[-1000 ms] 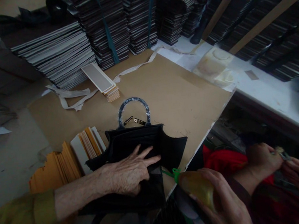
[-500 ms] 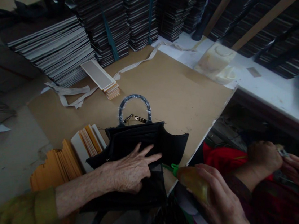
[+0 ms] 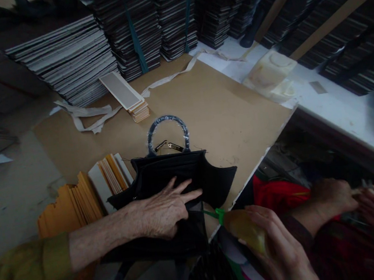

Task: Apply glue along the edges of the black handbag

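Orange card stack (image 3: 67, 207) with white and tan slips (image 3: 111, 176), desk (image 3: 232, 121) at nine o'clock of the bag. Left hand (image 3: 163, 211): grip open, fingers spread flat, pressing the black handbag (image 3: 175, 182); unmoved over the last second. Handbag lies at the near edge of the brown desk board, its wrapped loop handle (image 3: 167, 133) at twelve o'clock, one flap splayed to three o'clock. Right hand (image 3: 279, 251): grip closed round an amber glue bottle (image 3: 244, 233); its green nozzle (image 3: 219, 215) has crept closer and now sits just beside the bag's lower right corner, so gluing seems about to start. Far right: a co-worker's hands (image 3: 362, 209) over red cloth, holding something small, unclear. Dark board stacks (image 3: 138, 23) behind.
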Demonstrator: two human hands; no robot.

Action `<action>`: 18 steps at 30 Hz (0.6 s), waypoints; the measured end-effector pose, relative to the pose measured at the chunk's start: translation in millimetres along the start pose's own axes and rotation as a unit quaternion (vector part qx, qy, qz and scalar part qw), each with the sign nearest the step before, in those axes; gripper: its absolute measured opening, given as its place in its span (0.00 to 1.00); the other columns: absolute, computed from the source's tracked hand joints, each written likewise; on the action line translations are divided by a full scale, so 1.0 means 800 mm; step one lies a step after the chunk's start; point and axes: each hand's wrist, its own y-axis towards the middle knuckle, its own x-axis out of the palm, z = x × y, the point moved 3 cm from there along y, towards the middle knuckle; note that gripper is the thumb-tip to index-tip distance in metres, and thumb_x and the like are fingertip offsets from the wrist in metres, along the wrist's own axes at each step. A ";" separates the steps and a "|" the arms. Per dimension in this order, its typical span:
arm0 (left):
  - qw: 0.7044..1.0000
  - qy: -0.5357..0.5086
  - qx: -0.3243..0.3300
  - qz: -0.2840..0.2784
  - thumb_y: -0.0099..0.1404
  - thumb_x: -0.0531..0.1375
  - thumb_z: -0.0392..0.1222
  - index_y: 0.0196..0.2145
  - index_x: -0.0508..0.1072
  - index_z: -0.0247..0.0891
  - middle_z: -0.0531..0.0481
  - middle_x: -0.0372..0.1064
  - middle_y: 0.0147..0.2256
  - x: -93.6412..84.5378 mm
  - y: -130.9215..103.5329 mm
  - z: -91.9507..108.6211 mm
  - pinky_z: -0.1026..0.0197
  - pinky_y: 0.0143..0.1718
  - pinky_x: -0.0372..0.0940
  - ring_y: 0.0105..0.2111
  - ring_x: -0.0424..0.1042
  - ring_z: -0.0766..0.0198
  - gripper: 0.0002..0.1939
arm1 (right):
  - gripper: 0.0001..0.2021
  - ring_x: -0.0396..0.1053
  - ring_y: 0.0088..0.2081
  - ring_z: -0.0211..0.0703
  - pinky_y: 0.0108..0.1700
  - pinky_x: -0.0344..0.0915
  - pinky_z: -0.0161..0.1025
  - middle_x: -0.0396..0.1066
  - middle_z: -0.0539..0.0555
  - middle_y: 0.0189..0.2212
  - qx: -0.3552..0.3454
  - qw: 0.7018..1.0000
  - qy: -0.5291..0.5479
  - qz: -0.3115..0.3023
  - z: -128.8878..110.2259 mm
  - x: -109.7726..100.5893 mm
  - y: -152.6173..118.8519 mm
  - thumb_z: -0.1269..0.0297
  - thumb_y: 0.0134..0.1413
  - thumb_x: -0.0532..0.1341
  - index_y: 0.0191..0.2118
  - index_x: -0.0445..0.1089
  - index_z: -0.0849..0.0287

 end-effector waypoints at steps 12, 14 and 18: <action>1.000 0.006 -0.002 0.009 0.49 0.58 0.30 0.33 0.74 0.35 0.51 0.37 0.65 0.006 0.001 -0.002 0.32 0.61 0.34 0.65 0.28 0.47 0.11 | 0.18 0.61 0.53 0.35 0.53 0.61 0.25 0.58 0.57 0.52 -0.010 1.000 -0.025 0.000 0.003 0.011 -0.007 0.72 0.59 0.51 0.55 0.57 0.58; 1.000 0.002 -0.001 0.013 0.49 0.58 0.30 0.32 0.74 0.35 0.52 0.37 0.65 0.006 0.001 -0.003 0.32 0.61 0.34 0.65 0.29 0.46 0.11 | 0.19 0.60 0.54 0.35 0.53 0.62 0.24 0.57 0.57 0.53 -0.017 0.999 -0.027 -0.015 0.003 0.009 -0.013 0.72 0.58 0.52 0.55 0.56 0.57; 1.000 0.002 -0.006 0.006 0.49 0.57 0.30 0.33 0.74 0.35 0.51 0.38 0.65 0.006 0.001 -0.002 0.31 0.60 0.35 0.65 0.29 0.47 0.12 | 0.19 0.60 0.53 0.35 0.52 0.63 0.24 0.58 0.57 0.52 -0.013 0.999 0.000 -0.033 0.002 0.005 -0.011 0.74 0.57 0.52 0.54 0.56 0.57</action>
